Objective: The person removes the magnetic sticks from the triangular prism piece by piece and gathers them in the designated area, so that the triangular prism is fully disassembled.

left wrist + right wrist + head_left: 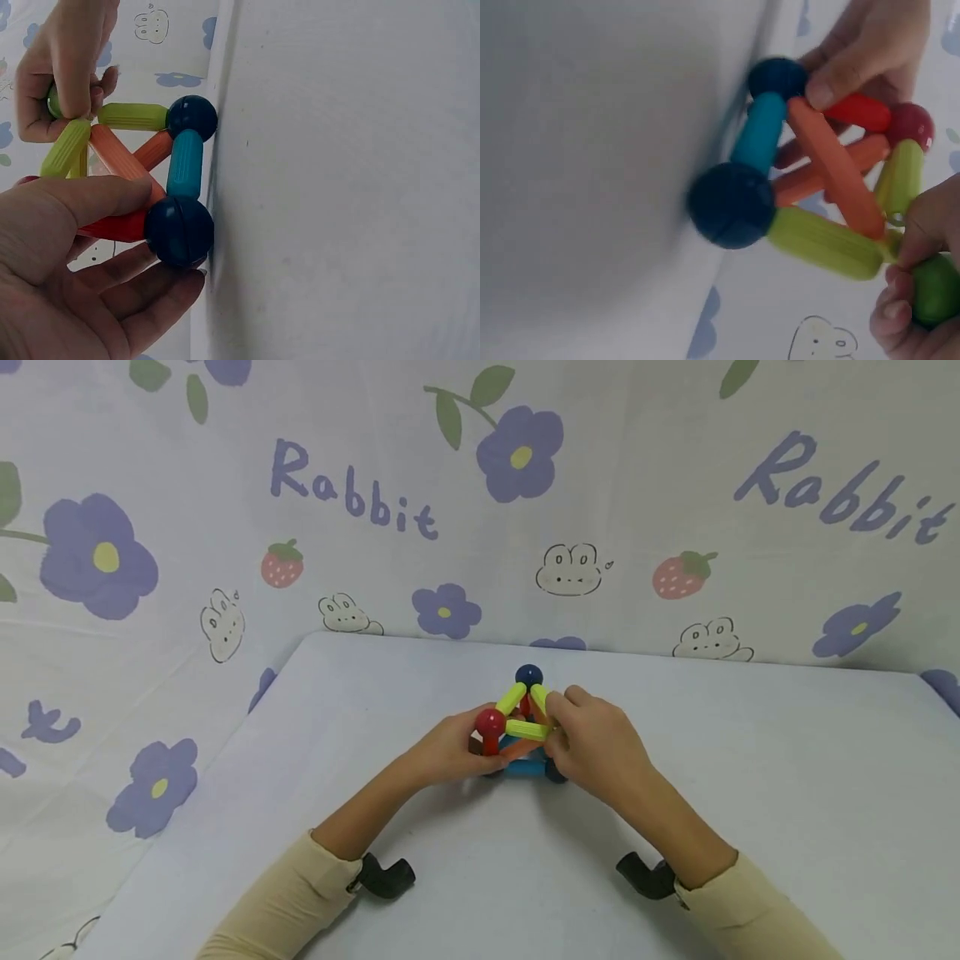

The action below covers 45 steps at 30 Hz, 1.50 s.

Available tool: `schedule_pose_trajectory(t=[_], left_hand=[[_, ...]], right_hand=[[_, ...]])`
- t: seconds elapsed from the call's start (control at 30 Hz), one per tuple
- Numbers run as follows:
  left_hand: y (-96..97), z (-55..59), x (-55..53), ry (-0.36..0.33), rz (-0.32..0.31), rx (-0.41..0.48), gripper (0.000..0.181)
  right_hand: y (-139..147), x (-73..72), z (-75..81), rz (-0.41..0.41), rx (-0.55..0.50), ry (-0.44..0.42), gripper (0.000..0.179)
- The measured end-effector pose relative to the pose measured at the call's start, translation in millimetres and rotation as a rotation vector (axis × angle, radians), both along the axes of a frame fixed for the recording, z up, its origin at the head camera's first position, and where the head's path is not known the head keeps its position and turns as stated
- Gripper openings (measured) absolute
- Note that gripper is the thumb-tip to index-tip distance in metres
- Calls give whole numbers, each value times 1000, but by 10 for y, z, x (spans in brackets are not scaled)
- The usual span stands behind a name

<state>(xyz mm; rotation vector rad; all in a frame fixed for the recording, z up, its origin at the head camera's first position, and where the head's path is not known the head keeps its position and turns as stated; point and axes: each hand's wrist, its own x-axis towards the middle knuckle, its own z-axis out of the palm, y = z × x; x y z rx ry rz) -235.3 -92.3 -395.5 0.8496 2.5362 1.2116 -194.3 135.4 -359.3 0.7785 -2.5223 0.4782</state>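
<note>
A frame of magnetic sticks and balls (527, 729) stands on the table between both hands. My left hand (450, 750) holds its left side, thumb over a coral stick (120, 154) near a dark blue ball (180, 231), fingers behind and under. My right hand (600, 745) grips a green ball (935, 291) at the upper right corner, by the ends of the yellow-green stick (825, 244) and the coral stick. A red ball (491, 722) sits at the upper left, above a red stick (859, 110). Another navy ball (528, 676) tops the back. A blue stick (525, 767) runs along the base.
The white table (787, 793) extends around the frame to both sides. Behind it hangs a patterned cloth (630, 485) with flowers and rabbits. A black curved piece (386, 877) sits at the left cuff, and a similar black piece (645, 875) at the right.
</note>
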Motion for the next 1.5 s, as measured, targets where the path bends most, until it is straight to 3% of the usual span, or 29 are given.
schedule_pose_trajectory(t=[0.27,0.57,0.67,0.83,0.97,1.1,1.2,1.37,1.5], left_hand=[[8,3,8,-31,8,-5,61],[27,-14,-5,-28,16,-27,66],[28,-23,-5,-25,23,-40,69],[20,-22,11,-38,29,-51,70],[24,-9,10,-35,28,-49,71],[32,5,-1,-29,27,-63,72],[27,8,-15,-36,22,-56,71],[7,3,-20,-51,29,-48,71],[0,-14,-16,-40,13,-40,68]], right_hand=[[119,-32,80,0,-95,-66,18],[301,-127,140,144,-229,-329,36],[361,-171,135,187,-251,-384,34],[457,-298,102,212,-303,-398,34],[536,-536,95,226,-344,-365,35],[601,-780,108,184,-330,-376,35],[602,-955,79,125,-334,-443,42],[564,-1212,-71,15,-368,-576,45],[563,-1339,-206,-57,-351,-620,40]])
